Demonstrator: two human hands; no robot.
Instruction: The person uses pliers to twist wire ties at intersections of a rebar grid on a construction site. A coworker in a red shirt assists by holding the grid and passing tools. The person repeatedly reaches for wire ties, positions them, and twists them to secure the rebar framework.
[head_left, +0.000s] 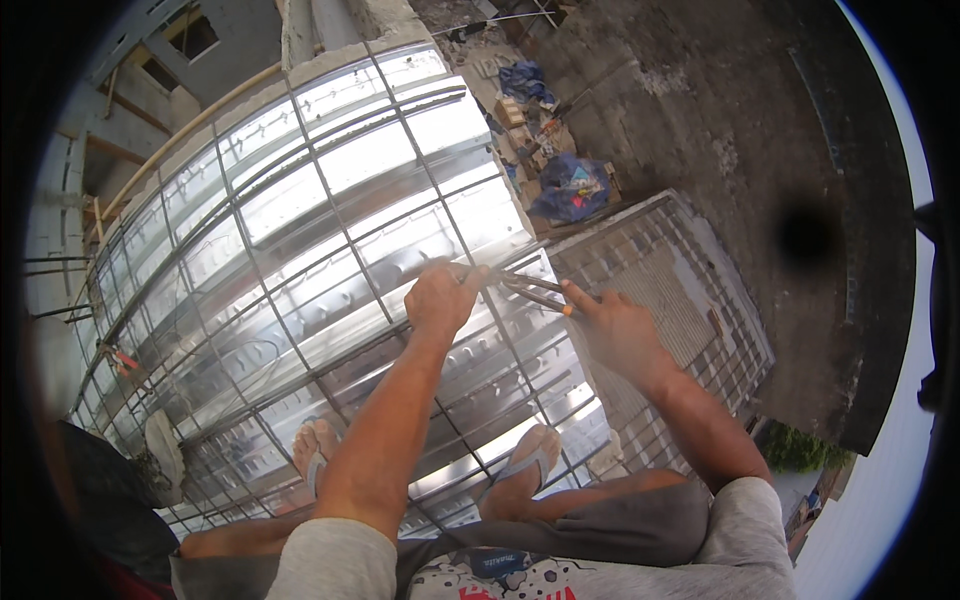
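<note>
Shirt [620,580], 6 o'clock: light word on dark patch [498,563], cut-off red lettering below. Blue bundle [572,190], 1 o'clock: print unreadable.

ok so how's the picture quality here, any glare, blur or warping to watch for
Head view: bright glare washes out the ribbed metal decking, worst toward the upper left; head view: the fisheye bows the rebar grid and leaves black edges; head view: a dark round smudge sits at right; head view: the right hand and pliers look slightly soft.
</note>
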